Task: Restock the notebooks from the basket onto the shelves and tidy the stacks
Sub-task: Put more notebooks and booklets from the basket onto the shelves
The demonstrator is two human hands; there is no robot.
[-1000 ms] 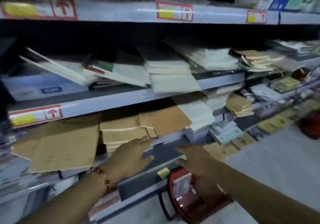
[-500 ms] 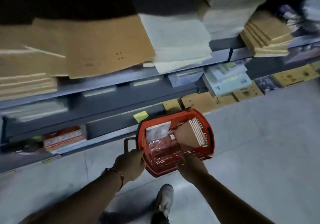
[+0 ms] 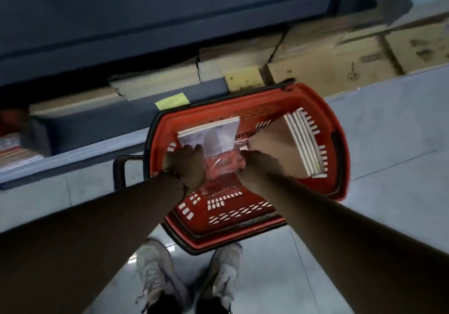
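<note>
Inside the red basket, left hand and right hand both grasp a plastic-wrapped notebook pack

Both hands now in the basket, view tipped down from the shelves.

Left hand moved off the basket rim to grip the wrapped notebook pack; right hand now holds the pack's other edge. Both shoes now visible below.

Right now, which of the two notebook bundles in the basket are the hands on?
The plastic-wrapped bundle at the basket's left side. Left hand and right hand grip its near edges. The brown-covered stack, white page edges showing, lies untouched on the right.
</note>
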